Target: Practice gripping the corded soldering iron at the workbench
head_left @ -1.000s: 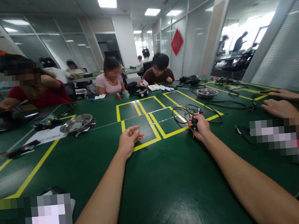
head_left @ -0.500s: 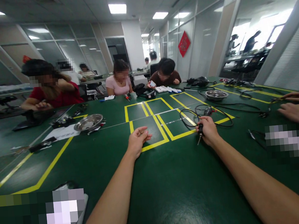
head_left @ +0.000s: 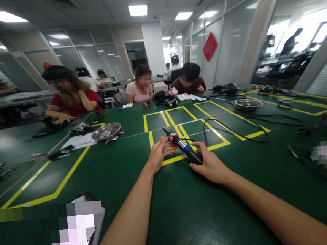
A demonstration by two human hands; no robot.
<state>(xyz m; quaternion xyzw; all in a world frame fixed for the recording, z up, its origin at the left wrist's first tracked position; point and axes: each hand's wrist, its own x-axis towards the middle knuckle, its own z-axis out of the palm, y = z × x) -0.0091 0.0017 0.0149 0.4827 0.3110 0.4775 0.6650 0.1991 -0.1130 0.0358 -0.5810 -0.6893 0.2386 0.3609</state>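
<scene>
Green tabletop (head_left: 171, 213) with yellow tape rectangles (head_left: 196, 147), glass-partitioned office around.

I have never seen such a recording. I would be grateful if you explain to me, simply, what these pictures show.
There is no robot: these are a person's bare hands, and all pictures come from one camera worn on that person's head, looking forward and down.

The right hand holds the black end of a slim tool with a blue band. The left hand is at its other end; whether it touches is hard to tell.

On the green table are yellow tape, a metal bowl beside white paper, and black cables. Other people sit around it.
</scene>
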